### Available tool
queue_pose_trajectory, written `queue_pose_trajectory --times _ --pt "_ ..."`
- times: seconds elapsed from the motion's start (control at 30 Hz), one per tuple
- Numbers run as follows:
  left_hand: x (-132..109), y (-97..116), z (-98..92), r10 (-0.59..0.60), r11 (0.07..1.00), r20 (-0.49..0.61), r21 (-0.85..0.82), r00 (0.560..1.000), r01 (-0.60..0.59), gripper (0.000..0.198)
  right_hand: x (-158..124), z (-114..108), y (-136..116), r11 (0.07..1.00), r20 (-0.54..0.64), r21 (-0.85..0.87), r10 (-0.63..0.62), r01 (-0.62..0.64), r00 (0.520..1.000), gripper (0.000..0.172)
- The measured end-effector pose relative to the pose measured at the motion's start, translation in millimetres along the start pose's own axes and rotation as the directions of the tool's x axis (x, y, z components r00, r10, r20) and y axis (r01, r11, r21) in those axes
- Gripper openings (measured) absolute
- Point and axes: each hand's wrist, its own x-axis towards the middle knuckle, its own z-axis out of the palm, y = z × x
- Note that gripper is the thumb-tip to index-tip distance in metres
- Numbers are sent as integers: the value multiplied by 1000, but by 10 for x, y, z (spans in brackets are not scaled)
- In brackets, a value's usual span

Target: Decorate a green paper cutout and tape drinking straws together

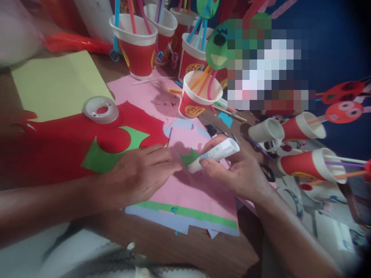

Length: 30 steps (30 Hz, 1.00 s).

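Note:
My right hand grips a white glue stick with blue print, tilted so that its narrower end points down at the pink paper. Beside that end lies a small green paper piece. My left hand rests palm down over the papers, fingers stretched toward the glue stick; its fingertips are close to the green piece, and what lies beneath them is hidden. Left of them, a larger green cut-out with curved edges lies on red paper.
A tape roll sits on the red paper, near a yellow sheet. Red-and-white paper cups with colored sticks stand at the back. More cups lie tipped at the right. A green paper face rises above the cups.

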Motion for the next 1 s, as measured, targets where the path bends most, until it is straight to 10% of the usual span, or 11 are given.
queue_pose_trajectory --times 0.4,1.0 --pt "34 46 -112 -52 969 40 -240 998 60 14 -29 -96 3 986 337 31 -163 162 927 12" --pt "77 -87 -79 -180 950 -117 -278 977 142 19 -5 -124 -20 993 296 -79 -61 88 953 8"
